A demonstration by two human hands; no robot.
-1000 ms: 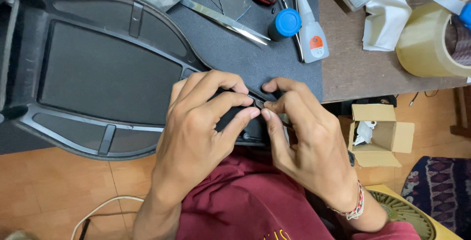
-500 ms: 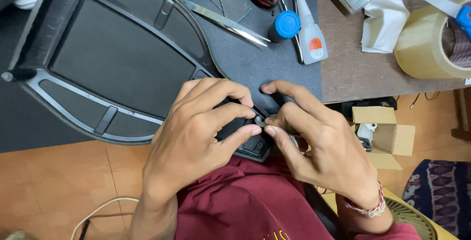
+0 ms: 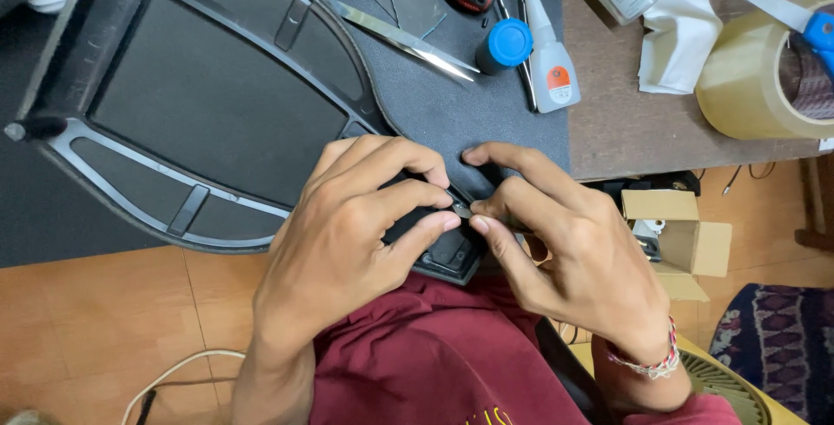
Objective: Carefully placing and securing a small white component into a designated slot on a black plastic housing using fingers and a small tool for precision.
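Fingers (image 3: 439,202) of both hands pinch a small black part (image 3: 447,251) at the bench (image 3: 625,129) edge, left hand (image 3: 347,242) wrapping it, right hand (image 3: 582,260) nipping its tip. White glue bottle (image 3: 550,64), orange label, stands beyond; cardboard box (image 3: 686,234) below.

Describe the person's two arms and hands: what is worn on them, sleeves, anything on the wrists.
Both forearms are bare, with no sleeves showing, no gloves and no rings visible. The left hand has a plain wrist with nothing on it. The right hand wears a braided bracelet in red and white at the wrist. A maroon shirt covers the body between the arms.
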